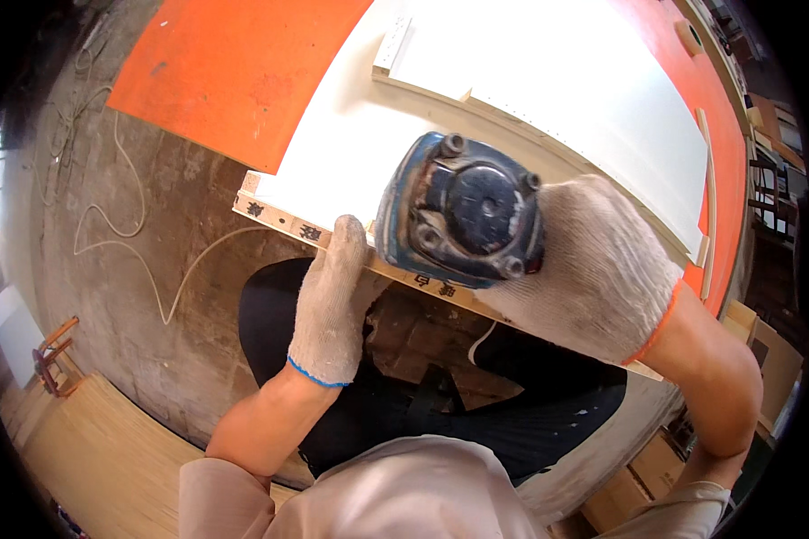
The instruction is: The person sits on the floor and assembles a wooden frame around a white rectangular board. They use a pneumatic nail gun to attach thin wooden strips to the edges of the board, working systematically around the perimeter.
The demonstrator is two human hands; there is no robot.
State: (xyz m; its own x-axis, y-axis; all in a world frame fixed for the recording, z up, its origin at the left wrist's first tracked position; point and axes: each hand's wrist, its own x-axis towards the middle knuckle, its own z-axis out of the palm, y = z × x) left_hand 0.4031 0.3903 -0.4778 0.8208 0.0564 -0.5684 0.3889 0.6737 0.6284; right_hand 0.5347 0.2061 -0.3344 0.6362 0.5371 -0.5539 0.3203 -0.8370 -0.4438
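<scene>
My right hand [602, 265], in a knitted glove with an orange cuff, is closed around a blue pneumatic nail gun [476, 207]. The gun is seen from its round, bolted cap; its nose is hidden below, over the near edge of a white panel [333, 153]. A pale wooden strip [283, 223] with dark printed marks runs along that edge. My left hand [326, 310], gloved with a blue cuff, grips the strip just left of the gun. Its thumb lies on top, and the other fingers are mostly hidden underneath.
An orange board [234, 81] lies at the far left of the work surface. Behind the gun is a wood-framed white piece [566, 63]. A roll of tape [689, 38] sits far right. A thin hose [166, 301] loops over the floor. Wooden sheets [108, 458] lie lower left.
</scene>
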